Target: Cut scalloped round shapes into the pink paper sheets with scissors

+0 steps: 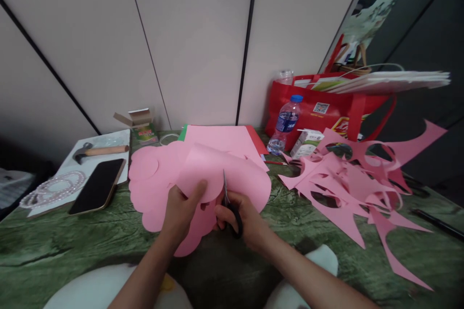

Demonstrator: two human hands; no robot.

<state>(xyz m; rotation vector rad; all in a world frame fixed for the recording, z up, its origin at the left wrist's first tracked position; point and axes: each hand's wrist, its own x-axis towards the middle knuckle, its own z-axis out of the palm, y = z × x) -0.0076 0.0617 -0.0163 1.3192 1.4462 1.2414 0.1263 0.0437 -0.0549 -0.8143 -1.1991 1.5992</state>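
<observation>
Head view: 2 bare hands at work over a green wood-patterned table [36, 246]. Left hand [183, 207] grips a pink sheet [252, 186], thumb flat on top, the other fingers mostly hidden beneath. The sheet is held in front of the person, mid-table, its far side bowed up in a curl. Right hand [244, 217] closed round the black handles of the scissors [225, 186]; blades point away, against the sheet, just right of the left thumb. Cannot tell how far the blades are parted.

Under and left of the sheet: overlapping pink rounds [147, 174]. Behind: stacked coloured paper [221, 134], pink on top, green and red edges showing.

Right side: tangled heap of pink offcuts [353, 186], curved holes through several. Beyond it, a small white carton [307, 144], a blue-capped bottle [286, 125] and a red bag [308, 106] by the wall. Black pen-like stick [440, 224] at far right.

Left side: hammer [103, 151] and pearl-like strands [54, 189] on a white board [81, 146]; dark phone [98, 187] overlaps its near edge. Small opened box [145, 133] behind.
</observation>
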